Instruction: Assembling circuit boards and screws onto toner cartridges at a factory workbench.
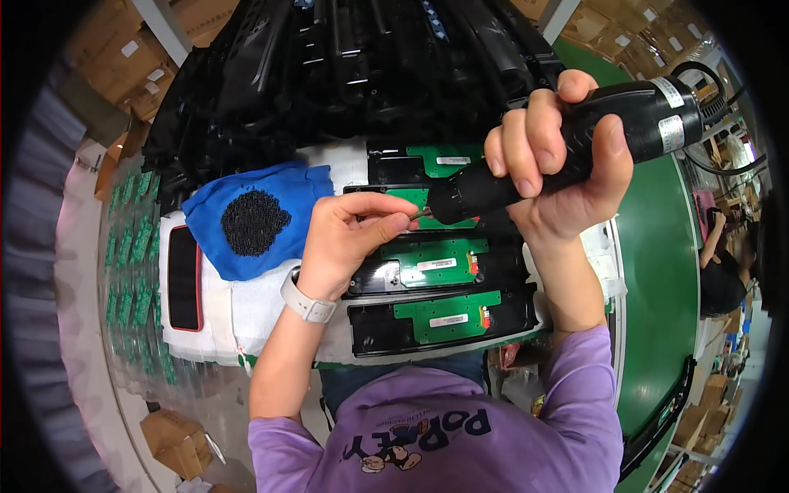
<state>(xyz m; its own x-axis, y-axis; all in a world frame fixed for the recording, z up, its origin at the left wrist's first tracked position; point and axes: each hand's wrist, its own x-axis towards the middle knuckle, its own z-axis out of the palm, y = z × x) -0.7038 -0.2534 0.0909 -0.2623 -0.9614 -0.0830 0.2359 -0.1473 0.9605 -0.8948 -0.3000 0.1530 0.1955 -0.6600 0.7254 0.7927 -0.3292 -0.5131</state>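
My right hand (559, 156) is wrapped round a black corded electric screwdriver (616, 131), tilted with its nose down and to the left. At its tip, the thumb and forefinger of my left hand (353, 234) are pinched together by the thin bit (426, 213). Whatever small piece those fingertips hold is hidden. Below both hands lie several black plastic panels (382, 330), each with a green circuit board (427, 330) and a white label. Left of my left hand, a heap of small black screws (255, 223) rests on a blue cloth (308, 185).
A phone with a red edge (185, 279) lies left of the cloth on the white-covered table (267, 324). Long black plastic parts (329, 82) are piled at the back. Clear trays of green boards (131, 255) stand at left, cardboard boxes (177, 444) beyond. Another person (722, 275) is far right.
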